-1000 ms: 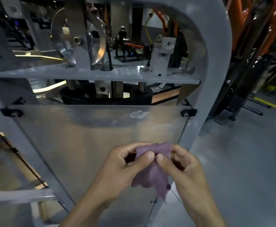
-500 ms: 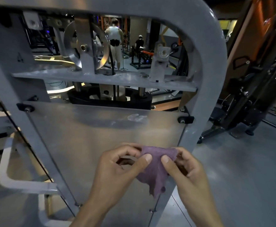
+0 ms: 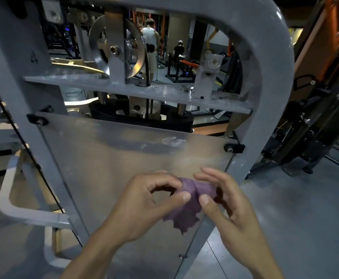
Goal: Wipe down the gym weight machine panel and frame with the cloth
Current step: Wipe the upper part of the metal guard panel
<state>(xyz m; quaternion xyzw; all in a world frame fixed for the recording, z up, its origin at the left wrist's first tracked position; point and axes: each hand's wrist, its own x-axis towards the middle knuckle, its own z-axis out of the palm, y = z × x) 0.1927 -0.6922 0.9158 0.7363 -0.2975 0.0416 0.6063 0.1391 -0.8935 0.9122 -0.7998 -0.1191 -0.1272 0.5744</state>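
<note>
Since a second ago we have spread the purple cloth (image 3: 192, 200) wider; our left hand (image 3: 144, 206) and right hand (image 3: 225, 200) each pinch it, just before the panel (image 3: 104, 158), wiping unstarted.

A single mark can be read: the digit "4", set in dark figures on the grey painted steel frame (image 3: 34, 57) of the weight machine, on its left upright near the upper left corner, just above the left end of the grey cross plate. No other lettering, brand name or label is shown clearly enough to be read anywhere else in the view.
</note>
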